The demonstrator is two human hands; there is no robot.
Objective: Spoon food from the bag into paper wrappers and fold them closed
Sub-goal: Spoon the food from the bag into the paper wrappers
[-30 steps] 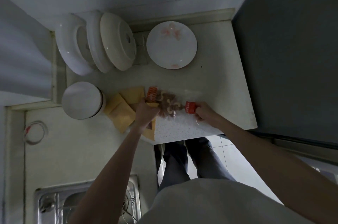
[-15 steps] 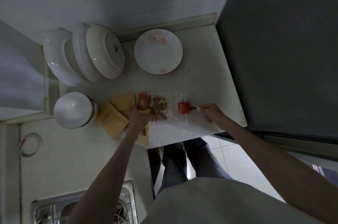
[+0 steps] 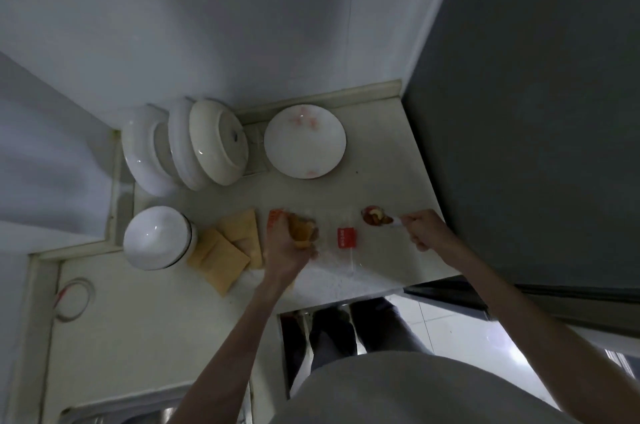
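Near the counter's front edge, the left hand (image 3: 289, 247) grips a paper wrapper (image 3: 302, 233) over the clear bag (image 3: 332, 236). The right hand (image 3: 423, 229) holds a loaded spoon (image 3: 375, 216) just beyond. Folded wrappers (image 3: 230, 247) and an inverted bowl (image 3: 157, 237) lie left; a plate (image 3: 304, 141) and stacked dishes (image 3: 187, 146) line the wall.

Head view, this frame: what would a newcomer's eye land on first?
Probably the right hand near the counter's right edge, holding a spoon heaped with food above the countertop. Next, the left hand at centre, gripping an opened paper wrapper beside the clear bag with red labels. Behind them, a white plate lies flat and bowls stand on edge against the wall.
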